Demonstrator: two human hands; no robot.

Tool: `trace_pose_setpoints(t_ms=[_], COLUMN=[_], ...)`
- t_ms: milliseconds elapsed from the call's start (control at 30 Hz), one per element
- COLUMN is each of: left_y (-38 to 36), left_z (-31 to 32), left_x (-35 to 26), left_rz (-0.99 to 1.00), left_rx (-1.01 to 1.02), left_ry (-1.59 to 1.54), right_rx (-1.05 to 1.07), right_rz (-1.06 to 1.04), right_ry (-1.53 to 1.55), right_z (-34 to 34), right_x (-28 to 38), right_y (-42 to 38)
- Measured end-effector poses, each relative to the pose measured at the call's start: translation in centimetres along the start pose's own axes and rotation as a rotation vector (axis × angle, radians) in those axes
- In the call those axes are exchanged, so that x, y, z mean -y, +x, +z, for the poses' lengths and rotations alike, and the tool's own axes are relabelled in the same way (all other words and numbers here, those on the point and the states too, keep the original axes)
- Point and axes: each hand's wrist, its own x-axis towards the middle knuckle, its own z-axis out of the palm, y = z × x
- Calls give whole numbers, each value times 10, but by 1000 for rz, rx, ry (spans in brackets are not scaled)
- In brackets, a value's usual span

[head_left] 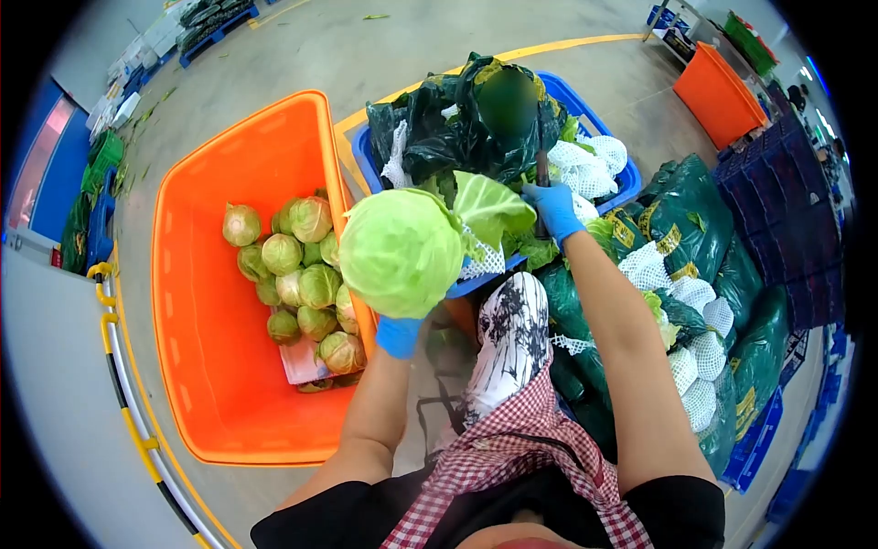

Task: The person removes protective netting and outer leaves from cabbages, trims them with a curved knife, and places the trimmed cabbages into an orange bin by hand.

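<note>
My left hand (400,337), in a blue glove, holds a large pale green cabbage (402,252) from below; most of its fingers are hidden behind it. An outer leaf (494,212) sticks out from the cabbage's right side toward my other hand. In my right hand (555,210), also gloved, is a dark, narrow knife (541,172), pointing away from me and apart from the cabbage. Both hands are over the near side of a blue crate (581,99) with dark green plastic bags (421,123), leaves and white foam nets (585,169).
On my left stands a deep orange bin (233,403) with several cabbages (318,285) inside. To my right are full green bags (690,206) and net-wrapped cabbages (700,403). Dark stacked crates (768,220) and another orange bin (720,96) stand farther right.
</note>
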Motion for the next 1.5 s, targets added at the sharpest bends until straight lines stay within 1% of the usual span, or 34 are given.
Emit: trace_pose_setpoints(t_ms=[33, 67, 100, 167, 200, 267, 333, 367, 400, 467, 500, 533, 600, 633, 700, 733, 767, 867, 900, 967, 1000, 1033, 1067, 1133, 1200, 1267, 1300, 1333, 1400, 1433, 1467, 1500], left_y=[-3, -6, -9, -7, -6, -7, -8, -10, -11, -17, -19, -21, -21, -20, -20, -19, -17, -8, -8, -6, -4, -6, -8, -14, -12, -12, -13, -14, -18, -17, -18, -20], left_z=[0, 0, 0, 5, 6, 7, 5, 4, 3, -1, -3, -6, -8, -5, 0, 4, 6, 6, 6, 8, 11, 13, 14, 7, 1, 3, 3, 3, -2, -1, 2, 8], left_x=[-5, -11, -16, -31, -40, -53, -32, -21, -13, -1, 3, 6, 8, 6, 1, -3, -6, 1, -2, -9, -10, -10, -10, -10, -13, -12, -3, 0, -3, -21, -28, -36], left_rz=[-22, -70, -116, -235, -281, -383, -191, -159, -126, -203, -108, -11, 101, 112, 4, -118, -240, -110, -128, -155, -110, -64, -22, 55, 54, -44, -60, -77, -271, -297, -184, -217], left_rx=[-16, -31, -56, -93, -41, 60, 43, 45, 45, 75, 137, 193, 224, 204, 148, 109, 66, 81, 62, 26, 58, 73, 73, 62, 79, 100, 75, 51, 86, 151, 313, 294], left_ry=[-28, -215, -403, -1100, -1122, -1159, -480, -425, -369, -827, -493, -156, 176, 169, -173, -508, -844, -617, -780, -1105, -1029, -947, -858, -668, -557, -960, -926, -892, -1306, -1395, -1358, -1140], right_rx=[84, 208, 195, 446, 457, 622, 513, 461, 510, 598, 555, 514, 438, 413, 437, 448, 433, 442, 409, 451, 483, 468, 446, 375, 429, 581, 586, 458, 395, 452, 446, 502], right_rz=[102, 228, 211, 137, 142, -14, -57, -78, -68, -50, -48, -103, -214, -195, -59, 11, 22, 58, 23, 202, 294, 267, 282, 388, 435, 478, 535, 629, 609, 582, 345, 226], right_ry=[272, 437, 335, 453, 510, 593, 622, 631, 569, 437, 503, 468, 403, 423, 441, 447, 476, 440, 370, 448, 478, 535, 476, 503, 591, 560, 635, 707, 634, 616, 447, 315], right_z=[6, 9, 17, 30, 42, 55, 60, 59, 54, 36, 34, 34, 36, 38, 35, 34, 35, 39, 41, 43, 46, 51, 53, 61, 69, 61, 63, 68, 64, 58, 49, 38], right_x=[12, 20, 17, 9, -3, -8, 22, 34, 36, 37, 39, 38, 36, 29, 30, 31, 33, 27, 23, 13, 12, 14, 17, 18, -10, -33, -46, -12, -10, -20, -28, -18], right_y=[-19, -36, -46, -81, -94, -109, -120, -122, -120, -115, -121, -125, -129, -122, -108, -104, -103, -89, -85, -83, -84, -86, -84, -83, -58, -45, -41, -77, -86, -81, -76, -77])
